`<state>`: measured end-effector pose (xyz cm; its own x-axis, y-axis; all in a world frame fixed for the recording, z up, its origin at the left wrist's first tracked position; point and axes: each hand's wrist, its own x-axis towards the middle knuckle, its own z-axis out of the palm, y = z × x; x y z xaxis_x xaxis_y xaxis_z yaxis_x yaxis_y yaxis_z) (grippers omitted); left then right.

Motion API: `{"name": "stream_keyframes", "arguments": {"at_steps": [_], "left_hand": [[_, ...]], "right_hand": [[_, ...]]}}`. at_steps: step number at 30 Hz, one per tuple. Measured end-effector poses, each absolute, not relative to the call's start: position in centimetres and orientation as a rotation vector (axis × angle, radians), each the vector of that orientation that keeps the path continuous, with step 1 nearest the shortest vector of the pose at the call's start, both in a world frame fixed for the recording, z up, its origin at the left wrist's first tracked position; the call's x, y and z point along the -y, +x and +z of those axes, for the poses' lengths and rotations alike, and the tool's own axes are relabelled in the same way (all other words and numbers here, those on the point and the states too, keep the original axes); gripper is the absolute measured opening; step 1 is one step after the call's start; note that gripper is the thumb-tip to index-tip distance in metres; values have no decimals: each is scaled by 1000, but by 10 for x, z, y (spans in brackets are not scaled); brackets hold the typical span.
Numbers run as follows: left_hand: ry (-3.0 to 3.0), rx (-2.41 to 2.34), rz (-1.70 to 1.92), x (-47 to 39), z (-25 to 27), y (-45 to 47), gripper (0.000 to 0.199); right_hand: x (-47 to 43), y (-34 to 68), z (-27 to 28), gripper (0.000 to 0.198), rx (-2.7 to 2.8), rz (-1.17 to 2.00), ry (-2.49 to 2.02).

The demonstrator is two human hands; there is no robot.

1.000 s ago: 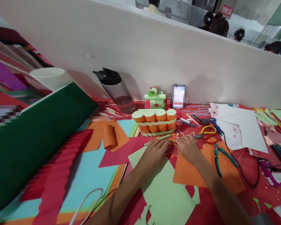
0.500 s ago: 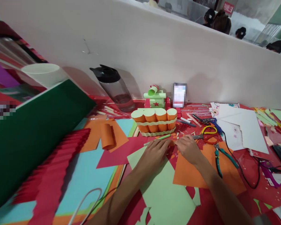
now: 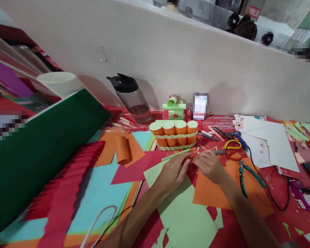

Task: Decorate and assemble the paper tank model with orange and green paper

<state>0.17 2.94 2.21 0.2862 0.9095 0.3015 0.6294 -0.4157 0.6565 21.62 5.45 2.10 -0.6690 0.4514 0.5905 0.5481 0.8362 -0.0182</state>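
Left hand [image 3: 173, 169], right hand [image 3: 208, 164]; between, perhaps half-hidden paper [image 3: 192, 159]

Papercraft workstation, of a workshop or classroom kind; from my remote seat I cannot tell which. I read the craft use from the coloured paper sheets [image 3: 103, 196], the scissors [image 3: 225, 150], the pliers [image 3: 254, 175], the corded blue tool [image 3: 242, 138] and the paper scraps [image 3: 218, 218] strewn over the red tabletop [image 3: 276, 225]. A green paper model [image 3: 177, 114] and an orange paper construction [image 3: 180, 141] stand at the back. Above the white partition [image 3: 155, 55] bounding this bench, I see several people's heads [image 3: 246, 28], which mark the room as shared.
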Motion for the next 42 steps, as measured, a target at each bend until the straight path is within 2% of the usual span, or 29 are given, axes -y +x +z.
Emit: {"name": "stream_keyframes", "arguments": {"at_steps": [10, 19, 23, 27, 34, 38, 42], "left_hand": [[1934, -1418, 928, -33, 24, 1, 29], [1693, -1271, 1055, -33, 30, 3, 30], [1609, -1242, 1143, -35, 31, 3, 28], [1556, -1224, 1221, -35, 36, 3, 23], [1491, -1181, 1191, -35, 42, 4, 21], [1516, -1165, 1122, -34, 39, 4, 25], [1647, -1167, 1061, -31, 35, 1, 25]], "right_hand": [[-50, 216, 32, 21, 2425, -296, -607], [-53, 217, 23, 17, 2242, -141, -775], [-52, 222, 19, 38, 2093, 152, -971], [-54, 225, 15, 42, 1834, 490, -1074], [-55, 215, 16, 70, 1424, 1217, -905], [-51, 207, 18, 39, 1314, 1339, -1060], [-51, 204, 13, 34, 1276, 1245, -1162]]}}
